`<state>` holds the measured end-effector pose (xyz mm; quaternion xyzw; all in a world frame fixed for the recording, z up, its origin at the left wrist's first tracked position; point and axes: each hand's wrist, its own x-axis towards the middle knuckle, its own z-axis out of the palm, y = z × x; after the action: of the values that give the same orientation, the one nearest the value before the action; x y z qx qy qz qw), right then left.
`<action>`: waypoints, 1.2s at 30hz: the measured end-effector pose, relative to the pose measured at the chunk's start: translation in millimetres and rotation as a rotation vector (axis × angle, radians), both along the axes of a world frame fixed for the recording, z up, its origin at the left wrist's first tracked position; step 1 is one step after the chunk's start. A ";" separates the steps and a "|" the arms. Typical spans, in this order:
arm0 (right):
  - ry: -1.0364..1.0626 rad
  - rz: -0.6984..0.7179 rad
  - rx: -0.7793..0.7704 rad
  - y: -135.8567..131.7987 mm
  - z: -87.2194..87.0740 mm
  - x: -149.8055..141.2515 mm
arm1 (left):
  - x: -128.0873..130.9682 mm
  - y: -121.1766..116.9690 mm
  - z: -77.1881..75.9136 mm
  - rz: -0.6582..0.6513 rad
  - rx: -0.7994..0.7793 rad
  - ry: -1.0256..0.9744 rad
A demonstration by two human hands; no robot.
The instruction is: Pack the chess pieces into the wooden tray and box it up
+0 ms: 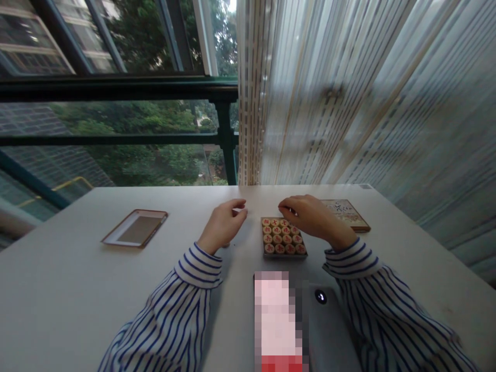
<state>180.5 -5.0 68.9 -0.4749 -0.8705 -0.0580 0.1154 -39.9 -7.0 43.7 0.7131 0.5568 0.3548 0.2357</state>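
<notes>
Round Chinese chess pieces (276,238) with red characters stand in rows in a small square box (284,256) on the white table. My right hand (312,216) is over the box's far right corner, its fingers curled and the fingertips close together. Whatever they may hold is hidden. Left of the box, my left hand (223,223) hovers low over the table. Its thumb and forefinger are a little apart, with nothing visible between them. A small shape under that palm is too hidden to name.
An upturned box lid or tray (135,231) lies on the left of the table (70,289). A flat box with a printed cover (351,214) is behind my right wrist. Close to me lie a blurred-out phone-like screen (277,315) and a grey device (329,330). Curtains (310,103) hang behind.
</notes>
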 end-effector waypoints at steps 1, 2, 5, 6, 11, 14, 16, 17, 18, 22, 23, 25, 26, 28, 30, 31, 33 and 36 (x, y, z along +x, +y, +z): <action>0.003 0.005 0.007 -0.9 0.7 -1.1 | -1.8 -0.3 1.9 0.010 0.010 -0.011; 0.008 0.011 0.014 -1.7 1.3 -1.9 | -3.3 -0.8 3.2 0.019 0.018 -0.019; 0.023 0.040 0.030 -4.0 2.3 -3.5 | -7.0 -4.3 3.0 0.040 0.033 -0.027; 0.025 0.048 0.035 -4.7 2.4 -3.8 | -8.4 -6.0 1.5 0.049 0.038 -0.024; 0.027 0.076 0.055 -7.5 1.8 -7.2 | -20.1 -16.9 -12.1 0.115 0.071 0.007; 0.025 0.099 0.038 -8.4 0.3 -11.7 | -29.1 -22.0 -22.8 0.137 0.071 0.013; 0.018 0.113 0.019 -9.0 -1.2 -15.6 | -34.8 -23.7 -31.3 0.152 0.081 0.024; 0.015 0.121 0.011 -9.3 -2.1 -17.7 | -37.6 -24.1 -36.0 0.159 0.094 0.035; 0.014 0.130 0.005 -9.8 -3.1 -19.8 | -40.2 -24.3 -40.8 0.167 0.115 0.044; 0.029 0.170 -0.010 -12.0 -9.1 -28.0 | -50.1 -24.6 -58.8 0.162 0.145 0.077; 0.034 0.181 -0.016 -12.6 -11.1 -29.9 | -52.1 -24.8 -62.2 0.158 0.147 0.091; 0.043 0.207 -0.035 -13.5 -15.6 -33.4 | -54.8 -25.5 -67.1 0.144 0.154 0.125; 0.047 0.221 -0.045 -14.0 -18.0 -35.1 | -55.5 -25.9 -68.6 0.132 0.158 0.145; 0.050 0.245 -0.062 -14.9 -22.7 -37.9 | -55.8 -26.4 -70.5 0.093 0.168 0.199; 0.041 0.259 -0.074 -15.9 -26.7 -40.1 | -55.3 -26.6 -71.8 0.056 0.177 0.268; 0.032 0.267 -0.081 -16.4 -28.4 -40.9 | -55.0 -26.5 -72.5 0.046 0.181 0.301; 0.011 0.281 -0.089 -17.4 -30.9 -42.0 | -54.7 -26.2 -74.2 0.039 0.178 0.352; -0.010 0.286 -0.093 -18.8 -32.8 -43.0 | -55.4 -25.5 -77.1 0.034 0.167 0.395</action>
<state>137.6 -23.7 36.1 -0.3505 -0.9316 -0.0027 0.0960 -95.4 -32.6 -33.3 0.7763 0.5729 0.2569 0.0560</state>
